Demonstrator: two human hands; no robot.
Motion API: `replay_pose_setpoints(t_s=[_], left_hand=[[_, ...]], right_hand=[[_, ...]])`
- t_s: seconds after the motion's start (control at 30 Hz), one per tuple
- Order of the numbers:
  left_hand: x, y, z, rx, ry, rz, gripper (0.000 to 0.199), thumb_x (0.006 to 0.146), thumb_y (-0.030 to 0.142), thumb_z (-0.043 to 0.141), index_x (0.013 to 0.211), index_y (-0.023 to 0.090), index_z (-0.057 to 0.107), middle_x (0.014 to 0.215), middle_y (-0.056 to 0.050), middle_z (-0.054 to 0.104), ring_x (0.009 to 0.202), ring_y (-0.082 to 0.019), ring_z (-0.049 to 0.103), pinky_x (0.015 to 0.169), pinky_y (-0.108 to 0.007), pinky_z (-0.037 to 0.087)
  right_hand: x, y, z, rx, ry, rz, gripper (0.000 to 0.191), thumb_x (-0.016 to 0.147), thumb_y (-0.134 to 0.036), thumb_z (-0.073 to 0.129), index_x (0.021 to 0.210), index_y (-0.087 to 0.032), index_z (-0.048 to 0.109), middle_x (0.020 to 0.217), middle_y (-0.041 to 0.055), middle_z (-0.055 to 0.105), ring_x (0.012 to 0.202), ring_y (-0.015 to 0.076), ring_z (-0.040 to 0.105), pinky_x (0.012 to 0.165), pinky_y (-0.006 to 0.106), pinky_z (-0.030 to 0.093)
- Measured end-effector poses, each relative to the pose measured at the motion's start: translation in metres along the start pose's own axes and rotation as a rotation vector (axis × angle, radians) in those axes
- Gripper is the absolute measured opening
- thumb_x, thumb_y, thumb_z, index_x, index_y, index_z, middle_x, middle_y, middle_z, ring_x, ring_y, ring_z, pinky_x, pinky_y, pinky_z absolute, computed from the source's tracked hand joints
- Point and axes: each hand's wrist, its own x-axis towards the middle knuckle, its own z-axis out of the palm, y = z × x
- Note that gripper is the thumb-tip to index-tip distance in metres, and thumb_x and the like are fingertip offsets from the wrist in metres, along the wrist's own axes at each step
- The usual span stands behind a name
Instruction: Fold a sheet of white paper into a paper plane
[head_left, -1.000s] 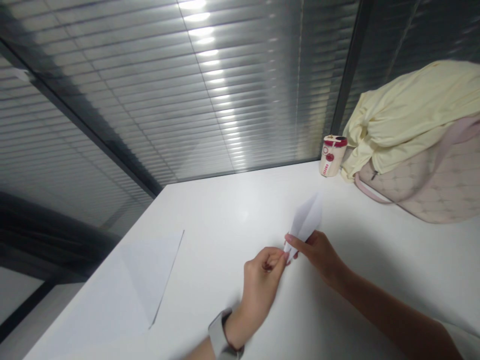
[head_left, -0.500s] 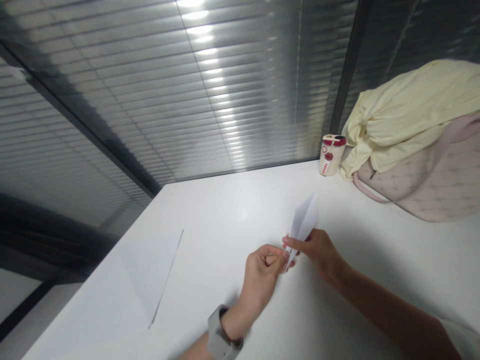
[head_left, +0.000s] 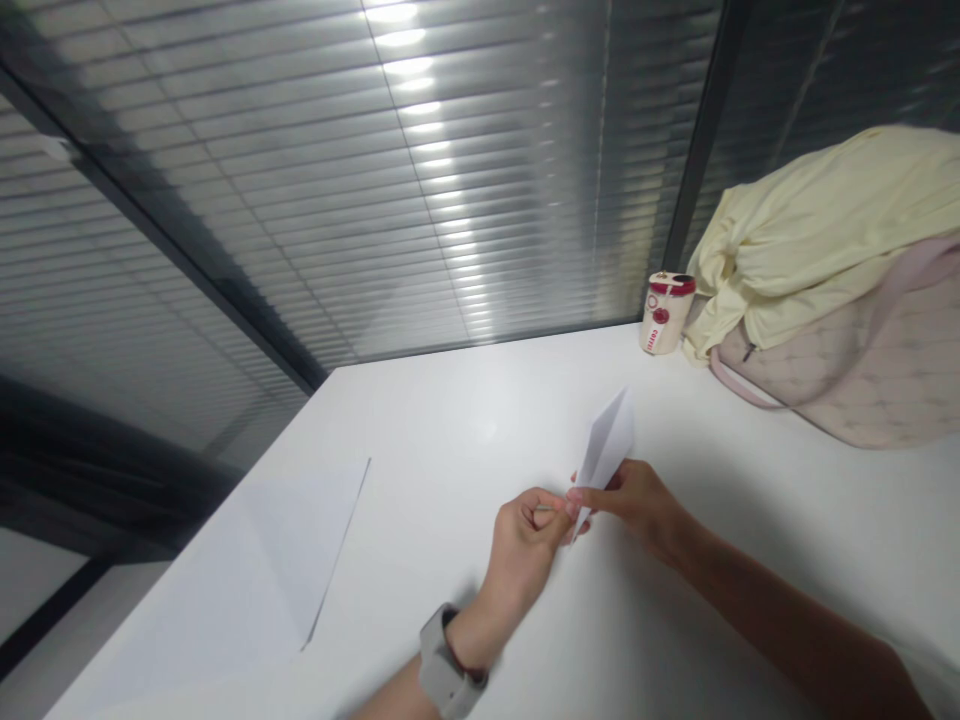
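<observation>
The right hand (head_left: pixel 637 510) pinches the narrow end of the folded paper (head_left: pixel 606 450) between thumb and fingers, holding it up off the table (head_left: pixel 465 450) with the point raised. The curled left hand (head_left: pixel 525 550) sits against that same end, though whether it grips cannot be told.

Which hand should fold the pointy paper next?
Probably the right hand: it grips higher up the folded paper, while the left hand only pinches near the bottom tip.
</observation>
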Motion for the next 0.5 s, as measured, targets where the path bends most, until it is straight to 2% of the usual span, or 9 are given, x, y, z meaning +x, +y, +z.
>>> replay_pose_setpoints(t_s=[0.1,0.2,0.27,0.37,0.5], left_hand=[[-0.0002,0.0000,0.0006,0.011,-0.001,0.007,0.042,0.063,0.052,0.078,0.067,0.014,0.060,0.050,0.000,0.063,0.050,-0.013,0.058,0.054,-0.023,0.042],[-0.0008,-0.0007,0.0018,0.043,-0.005,0.032,0.041,0.067,0.052,0.075,0.066,0.014,0.058,0.045,0.004,0.057,0.045,-0.010,0.052,0.051,-0.021,0.039],[-0.0009,-0.0013,0.0024,0.049,0.006,0.042,0.039,0.069,0.051,0.074,0.073,0.015,0.058,0.043,0.006,0.054,0.046,-0.011,0.054,0.053,-0.021,0.041],[-0.0006,-0.0008,0.0019,0.106,0.024,0.027,0.039,0.069,0.049,0.074,0.084,0.015,0.062,0.047,0.004,0.058,0.051,-0.014,0.058,0.053,-0.022,0.041],[0.0006,0.0016,-0.0005,0.207,0.021,0.009,0.037,0.068,0.048,0.074,0.060,0.013,0.066,0.050,0.000,0.061,0.045,-0.010,0.049,0.045,-0.021,0.031]], right_hand=[[-0.0002,-0.0025,0.0025,-0.028,0.015,0.007,0.028,0.052,-0.038,0.081,0.060,-0.014,0.070,0.058,0.0041,0.070,0.054,0.0205,0.065,0.053,0.029,0.051],[-0.0002,-0.0034,0.0042,-0.020,0.069,0.001,0.026,0.050,-0.035,0.081,0.061,-0.015,0.070,0.057,0.0038,0.070,0.053,0.0210,0.065,0.051,0.029,0.050],[-0.0001,-0.0029,0.0047,-0.040,0.099,0.004,0.024,0.049,-0.033,0.082,0.061,-0.015,0.070,0.057,0.0040,0.070,0.052,0.0216,0.065,0.049,0.029,0.050],[0.0005,-0.0012,0.0050,-0.082,0.126,-0.001,0.021,0.050,-0.029,0.081,0.061,-0.015,0.070,0.057,0.0040,0.070,0.052,0.0220,0.066,0.047,0.028,0.049],[0.0017,0.0020,0.0060,-0.070,0.139,-0.013,0.019,0.052,-0.027,0.079,0.064,-0.015,0.071,0.064,0.0054,0.073,0.061,0.0240,0.069,0.053,0.029,0.052]])
